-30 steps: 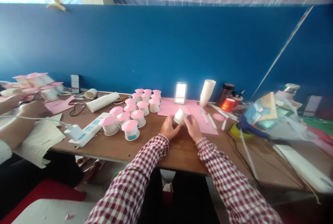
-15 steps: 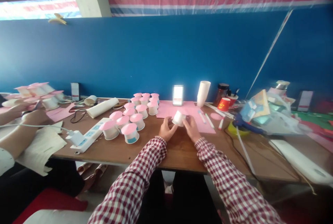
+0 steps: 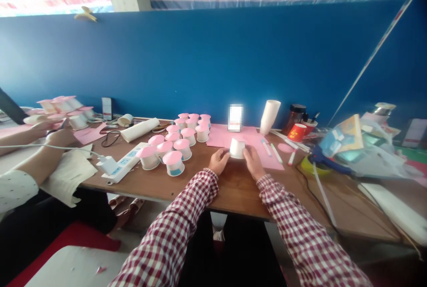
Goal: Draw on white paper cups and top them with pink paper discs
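Our left hand (image 3: pixel 218 161) and right hand (image 3: pixel 253 163) — half-curled — hold a paper cup (image 3: pixel 237 148); likely light, crushable. We'd grip it low.

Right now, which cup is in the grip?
The white cup between the left hand and right hand; no pink shows on it, unlike the pink-topped cups to its left.

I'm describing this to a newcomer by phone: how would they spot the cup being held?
Find the brown table below the blue partition. Between the left hand and right hand, in checked sleeves, is a white paper cup. Unlike the pink-topped cups to its left, it shows no pink on top.
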The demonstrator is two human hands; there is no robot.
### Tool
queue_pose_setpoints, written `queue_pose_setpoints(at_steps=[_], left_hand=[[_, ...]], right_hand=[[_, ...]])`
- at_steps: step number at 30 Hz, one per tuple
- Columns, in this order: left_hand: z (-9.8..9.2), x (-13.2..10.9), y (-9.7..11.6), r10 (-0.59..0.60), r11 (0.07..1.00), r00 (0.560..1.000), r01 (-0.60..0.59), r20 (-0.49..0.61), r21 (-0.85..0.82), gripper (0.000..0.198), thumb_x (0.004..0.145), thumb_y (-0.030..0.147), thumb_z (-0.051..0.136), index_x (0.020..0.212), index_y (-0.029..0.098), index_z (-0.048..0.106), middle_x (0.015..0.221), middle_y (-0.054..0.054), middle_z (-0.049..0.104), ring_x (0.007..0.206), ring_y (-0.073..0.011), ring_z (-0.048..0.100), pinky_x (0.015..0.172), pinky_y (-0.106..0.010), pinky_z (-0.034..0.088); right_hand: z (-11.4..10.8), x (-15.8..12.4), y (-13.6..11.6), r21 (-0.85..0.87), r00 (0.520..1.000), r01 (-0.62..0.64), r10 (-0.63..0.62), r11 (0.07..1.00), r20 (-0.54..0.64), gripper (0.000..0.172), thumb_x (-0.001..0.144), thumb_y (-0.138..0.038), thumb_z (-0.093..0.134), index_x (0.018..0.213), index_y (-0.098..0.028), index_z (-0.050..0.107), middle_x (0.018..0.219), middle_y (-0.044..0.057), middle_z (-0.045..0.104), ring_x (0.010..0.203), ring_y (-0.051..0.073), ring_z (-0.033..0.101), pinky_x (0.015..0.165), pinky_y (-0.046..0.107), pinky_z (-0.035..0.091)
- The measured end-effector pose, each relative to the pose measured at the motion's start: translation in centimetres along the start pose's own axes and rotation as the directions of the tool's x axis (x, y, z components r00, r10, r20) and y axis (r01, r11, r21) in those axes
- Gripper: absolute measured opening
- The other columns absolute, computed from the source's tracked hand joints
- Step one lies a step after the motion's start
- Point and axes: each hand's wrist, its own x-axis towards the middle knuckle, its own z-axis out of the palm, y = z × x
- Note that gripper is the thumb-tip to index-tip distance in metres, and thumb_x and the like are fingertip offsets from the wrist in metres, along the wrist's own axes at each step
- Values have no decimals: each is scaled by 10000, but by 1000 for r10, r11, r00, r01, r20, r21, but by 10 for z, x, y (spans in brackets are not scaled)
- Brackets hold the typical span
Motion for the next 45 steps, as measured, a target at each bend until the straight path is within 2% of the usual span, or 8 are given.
queue_pose_setpoints(at_steps=[9, 17, 25, 30, 33, 37, 42, 45], left_hand=[[0, 1, -4, 4, 1000, 1000, -4, 17, -16, 308, 810, 250, 581, 1094, 131, 569, 1049, -113, 662, 891, -179, 648, 693, -298, 570], [0, -4, 3, 57, 998, 997, -58, 42, 19, 371, 748, 271, 672, 1066, 109, 569, 1058, -123, 658, 916, -184, 646, 862, -367, 530], [1, -4, 1, 78, 994, 993, -83, 84, 68, 542, 702, 297, 730, 1162, 126, 500, 1129, -150, 620, 957, -203, 640, 888, -405, 526], [-9, -22, 1, 124, 965, 992, -119, -8, 233, 677, 704, 337, 723, 1266, 127, 411, 1246, -188, 516, 1062, -240, 591, 880, -405, 532], [-21, -47, 10, 243, 880, 969, -198, -52, 433, 561, 765, 296, 645, 1267, 162, 433, 1241, -155, 488, 1023, -223, 584, 857, -408, 534], [-32, -76, 25, 345, 837, 939, -314, 14, 448, 273, 829, 250, 548, 1094, 189, 555, 1028, -82, 579, 887, -167, 604, 783, -319, 547], [-34, -80, 27, 379, 853, 922, -312, -84, 419, 225, 844, 238, 525, 1060, 187, 559, 1008, -77, 605, 856, -154, 614, 771, -300, 544], [-33, -79, 25, 394, 847, 914, -320, -97, 425, 233, 845, 229, 521, 1073, 192, 549, 1017, -76, 610, 880, -162, 615, 789, -313, 540]], right_hand=[[2, -1, 2, 3, 1000, -3, 3, 1000, 11, 486, 843, -555, 473, 1140, -171, 507, 1180, 129, 585, 1107, 249, 537, 960, 421, 435], [1, -3, -3, 14, 1000, 8, -9, 1000, 26, 464, 848, -541, 480, 1132, -176, 522, 1173, 124, 595, 1101, 249, 548, 962, 433, 440], [4, -3, -11, 30, 998, -7, 5, 1000, 55, 447, 802, -487, 572, 1115, -169, 541, 1142, 132, 637, 1092, 266, 575, 948, 445, 458], [6, -4, -15, 85, 998, -47, 44, 995, 35, 442, 757, -457, 637, 1081, -168, 555, 1142, 133, 649, 1057, 278, 603, 933, 472, 472], [9, -1, -18, 101, 999, -44, 45, 994, -7, 454, 757, -463, 645, 1081, -157, 551, 1140, 141, 647, 1036, 274, 611, 917, 472, 480], [28, 8, -21, 51, 1000, -2, 2, 999, 11, 449, 739, -440, 670, 1062, -153, 548, 1095, 136, 652, 974, 256, 623, 867, 442, 502], [74, 17, -19, -26, 995, 52, -49, 998, 90, 451, 724, -400, 668, 1075, -169, 502, 1058, 114, 638, 905, 225, 627, 803, 397, 517], [101, 20, -20, -169, 990, 77, -55, 983, 128, 451, 695, -373, 687, 1066, -191, 507, 1004, 84, 644, 879, 225, 619, 792, 399, 504]])
